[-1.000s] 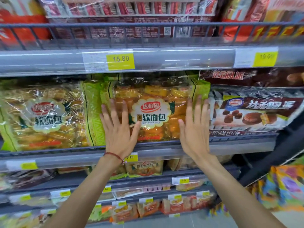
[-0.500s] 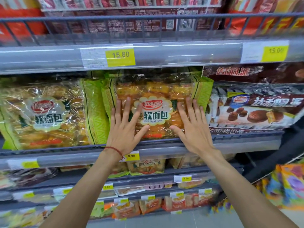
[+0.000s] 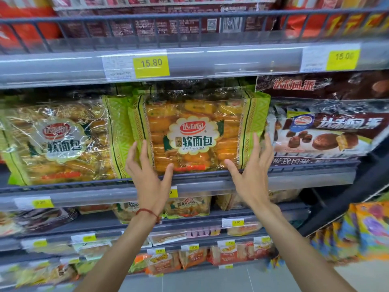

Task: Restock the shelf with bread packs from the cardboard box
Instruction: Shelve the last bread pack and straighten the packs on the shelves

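Looking at the shelf point(image 3: 84, 193) through the head camera, I see a bread pack point(image 3: 193, 131) standing upright on it, with its front facing me. It is green at the sides and clear in the middle, and there is orange bread inside. My left hand point(image 3: 147, 175) is at the pack's lower left edge. My right hand point(image 3: 251, 175) is at its lower right edge. Both hands are loose, with fingers spread and pointing up, and they grab nothing. The fingertips are right by the pack's sides, but I cannot tell if they touch it. A red string point(image 3: 147, 211) goes round the left wrist. A second pack point(image 3: 56, 142) stands just beside it on the left. A brown cake pack point(image 3: 324, 133) sits just beside it on the right. A yellow tag point(image 3: 151, 64) reading 15.80 is stuck above the bread pack.
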`<state>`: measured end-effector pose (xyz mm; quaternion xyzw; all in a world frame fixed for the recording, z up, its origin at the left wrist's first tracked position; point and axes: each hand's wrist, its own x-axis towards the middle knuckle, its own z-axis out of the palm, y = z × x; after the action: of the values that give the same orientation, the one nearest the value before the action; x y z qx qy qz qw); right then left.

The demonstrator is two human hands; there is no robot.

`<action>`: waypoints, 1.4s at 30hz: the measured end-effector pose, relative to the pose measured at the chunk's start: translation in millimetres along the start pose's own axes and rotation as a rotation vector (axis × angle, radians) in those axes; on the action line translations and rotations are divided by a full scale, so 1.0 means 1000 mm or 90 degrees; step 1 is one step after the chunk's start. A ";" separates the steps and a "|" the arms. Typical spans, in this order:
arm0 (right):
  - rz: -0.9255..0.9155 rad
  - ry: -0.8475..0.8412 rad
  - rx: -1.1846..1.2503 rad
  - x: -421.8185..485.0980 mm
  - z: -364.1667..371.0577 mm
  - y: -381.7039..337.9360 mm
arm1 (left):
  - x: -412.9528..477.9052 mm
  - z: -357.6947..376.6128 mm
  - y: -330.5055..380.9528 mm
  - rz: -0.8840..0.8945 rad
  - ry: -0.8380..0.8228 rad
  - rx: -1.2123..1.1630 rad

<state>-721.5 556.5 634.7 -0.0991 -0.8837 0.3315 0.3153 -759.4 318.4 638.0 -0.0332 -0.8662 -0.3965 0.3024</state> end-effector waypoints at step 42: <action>-0.007 -0.086 0.229 0.015 0.000 -0.050 | 0.025 0.004 0.064 -0.080 -0.137 -0.309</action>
<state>-731.2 524.2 674.9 -0.0138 -0.8300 0.4879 0.2699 -762.7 360.4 691.8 -0.0925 -0.7735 -0.6045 0.1665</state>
